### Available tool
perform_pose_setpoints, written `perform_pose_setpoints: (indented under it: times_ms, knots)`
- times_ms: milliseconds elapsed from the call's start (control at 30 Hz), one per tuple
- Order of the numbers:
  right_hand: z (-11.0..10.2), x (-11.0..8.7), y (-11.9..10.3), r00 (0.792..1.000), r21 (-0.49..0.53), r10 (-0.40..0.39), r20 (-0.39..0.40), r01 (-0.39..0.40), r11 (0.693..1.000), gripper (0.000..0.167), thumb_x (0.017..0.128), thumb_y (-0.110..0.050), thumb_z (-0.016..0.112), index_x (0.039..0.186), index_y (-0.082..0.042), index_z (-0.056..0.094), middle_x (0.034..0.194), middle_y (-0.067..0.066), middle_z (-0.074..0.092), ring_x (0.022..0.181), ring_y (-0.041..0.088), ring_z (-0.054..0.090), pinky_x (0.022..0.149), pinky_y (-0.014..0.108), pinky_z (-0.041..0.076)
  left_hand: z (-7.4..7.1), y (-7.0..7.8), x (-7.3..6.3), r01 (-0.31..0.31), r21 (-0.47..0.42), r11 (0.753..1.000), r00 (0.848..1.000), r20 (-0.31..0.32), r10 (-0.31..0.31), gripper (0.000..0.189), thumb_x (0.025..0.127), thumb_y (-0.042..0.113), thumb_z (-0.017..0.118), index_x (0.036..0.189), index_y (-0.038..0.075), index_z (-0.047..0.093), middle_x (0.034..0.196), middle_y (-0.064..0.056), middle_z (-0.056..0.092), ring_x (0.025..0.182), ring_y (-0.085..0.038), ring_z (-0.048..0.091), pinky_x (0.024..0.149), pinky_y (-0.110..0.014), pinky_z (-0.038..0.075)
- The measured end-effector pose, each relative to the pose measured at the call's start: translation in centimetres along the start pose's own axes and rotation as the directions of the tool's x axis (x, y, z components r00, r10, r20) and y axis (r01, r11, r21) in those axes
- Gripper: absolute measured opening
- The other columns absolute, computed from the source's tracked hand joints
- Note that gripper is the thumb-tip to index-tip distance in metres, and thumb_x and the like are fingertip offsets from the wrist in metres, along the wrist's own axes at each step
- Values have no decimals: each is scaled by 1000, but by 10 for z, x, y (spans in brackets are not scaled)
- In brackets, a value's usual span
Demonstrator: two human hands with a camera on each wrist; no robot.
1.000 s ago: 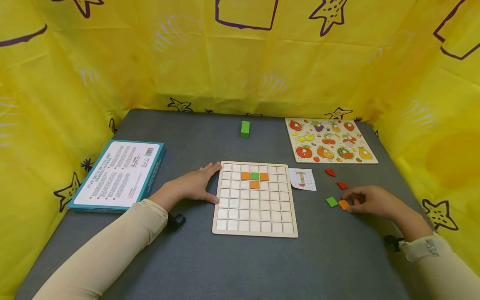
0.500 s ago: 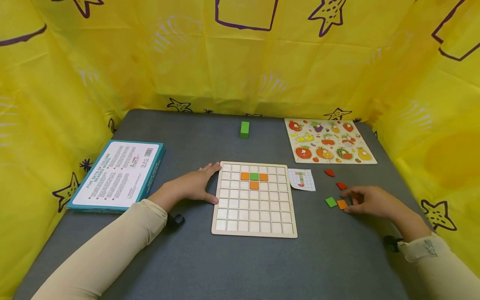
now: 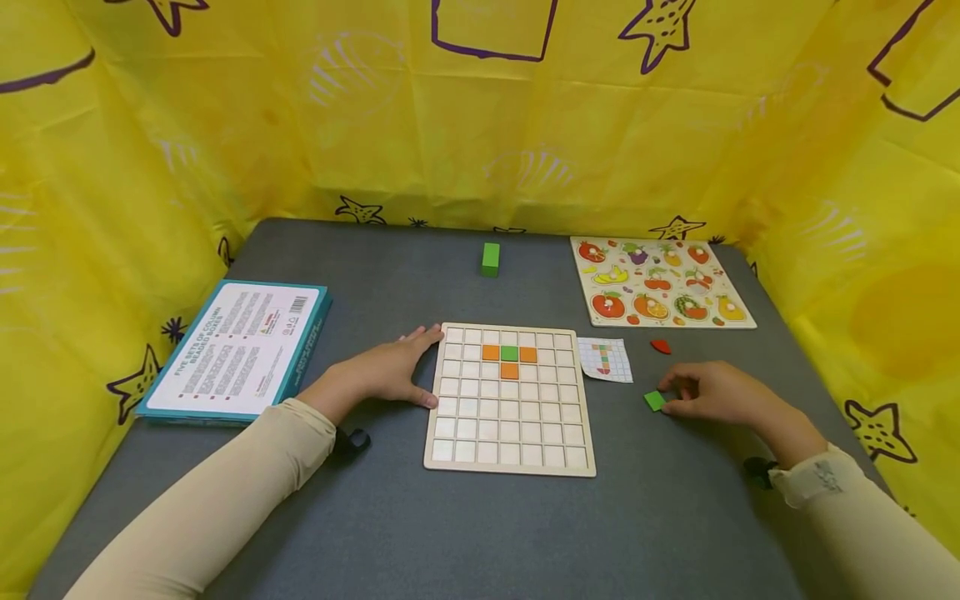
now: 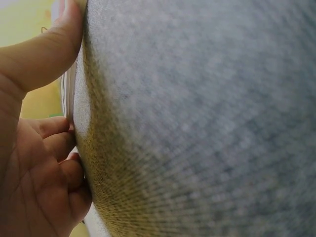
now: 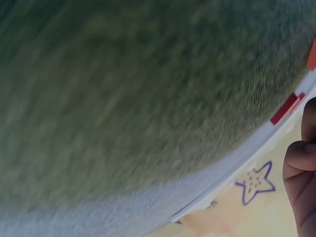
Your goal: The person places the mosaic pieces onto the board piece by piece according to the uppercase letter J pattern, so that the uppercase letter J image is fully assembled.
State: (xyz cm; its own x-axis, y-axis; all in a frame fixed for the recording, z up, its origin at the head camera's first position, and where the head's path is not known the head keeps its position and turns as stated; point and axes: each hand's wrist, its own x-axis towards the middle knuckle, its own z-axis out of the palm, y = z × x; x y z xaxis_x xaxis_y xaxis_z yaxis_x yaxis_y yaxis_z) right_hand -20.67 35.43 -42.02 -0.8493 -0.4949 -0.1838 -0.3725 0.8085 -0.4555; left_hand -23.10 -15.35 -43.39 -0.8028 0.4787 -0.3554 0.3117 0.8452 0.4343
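My left hand (image 3: 386, 368) rests at the left edge of the wooden grid board (image 3: 510, 463), its thumb and fingertips touching the rim with fingers spread. Several square tiles sit in the upper cells: a green tile (image 3: 509, 352) with an orange tile (image 3: 491, 352) on its left and others right and below. To the right of the board, my right hand (image 3: 712, 393) pinches a loose green square tile (image 3: 654, 402) at its right side, low over the table. A red curved piece (image 3: 660, 346) lies behind that hand. In the right wrist view, an orange piece (image 5: 312, 55) shows at the edge.
A pattern card (image 3: 617, 360) lies against the board's right edge. Behind it is a fruit puzzle board (image 3: 667, 283). A green block (image 3: 490, 259) stands at the back. At the left lies a teal-edged box (image 3: 236, 350). Yellow cloth walls (image 3: 480, 125) surround the grey table (image 3: 375, 517).
My right hand has moved left from the loose orange tile to the green one, which has shifted slightly left. The orange tile and one red piece are now hidden in the head view.
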Motion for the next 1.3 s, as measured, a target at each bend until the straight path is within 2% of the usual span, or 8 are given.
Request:
perform_pose_setpoints:
  times_ms: [233, 567, 700, 800, 867, 1000, 1167, 1300]
  knots:
    - [0, 6, -5, 1000, -6, 4, 23, -4, 1000, 32, 80, -32, 82, 105, -16, 69, 67, -8, 52, 59, 7, 48, 55, 26, 39, 0, -1, 0, -9, -5, 1000, 1000, -3, 9, 118, 72, 64, 76, 159, 21, 10, 163, -7, 7, 146, -35, 11, 112, -55, 19]
    - [-1, 7, -8, 998, 20, 24, 53, -25, 1000, 27, 80, -30, 82, 101, -15, 72, 66, -7, 52, 59, 8, 48, 54, 25, 40, 0, -1, 0, -13, -8, 1000, 1000, 2, 13, 118, 73, 63, 76, 159, 20, 9, 163, -7, 7, 146, -36, 11, 113, -55, 18]
    - [-2, 13, -19, 999, 32, 17, 49, -19, 999, 26, 81, -32, 82, 99, -16, 73, 64, -7, 53, 56, 9, 48, 53, 26, 40, 1, -2, 0, -12, -6, 1000, 1000, 0, 12, 118, 73, 64, 76, 159, 20, 9, 163, -8, 7, 146, -37, 11, 113, -56, 18]
    - [1, 25, -32, 999, 28, -27, 40, 26, 999, 24, 80, -35, 82, 96, -19, 74, 64, -8, 53, 56, 8, 48, 54, 26, 40, 1, -2, 0, -15, -3, 1000, 1000, -3, 15, 118, 73, 64, 76, 159, 20, 9, 163, -7, 7, 146, -37, 11, 113, -55, 18]
    - [4, 34, -45, 996, 18, -86, 35, 85, 996, 24, 79, -36, 83, 94, -20, 73, 65, -10, 53, 57, 7, 48, 55, 26, 40, 1, -2, 1, -16, 0, 1000, 1000, -4, 16, 117, 73, 64, 76, 159, 20, 10, 163, -7, 7, 146, -36, 11, 113, -55, 18]
    - [15, 56, -76, 983, -69, -182, 21, 183, 981, 23, 77, -38, 84, 91, -23, 73, 66, -14, 52, 58, 4, 48, 55, 26, 41, 1, -3, 1, -16, 0, 1000, 1000, 2, 16, 117, 73, 63, 76, 159, 20, 10, 163, -6, 7, 146, -36, 11, 113, -54, 18]
    - [30, 84, -117, 981, -205, -195, 7, 192, 960, 20, 76, -43, 82, 86, -28, 73, 64, -15, 50, 58, 4, 46, 52, 27, 36, 1, -2, 1, -15, 3, 1000, 1000, 4, 15, 117, 73, 64, 76, 159, 20, 11, 163, -5, 7, 146, -35, 11, 113, -53, 19]
    - [41, 102, -142, 975, -242, -221, 3, 215, 946, 21, 76, -44, 82, 87, -27, 74, 65, -15, 51, 59, 5, 46, 51, 26, 36, 0, 0, 1, -11, 8, 1000, 1000, 0, 11, 117, 73, 63, 77, 159, 20, 11, 163, -3, 7, 146, -35, 11, 113, -53, 18]
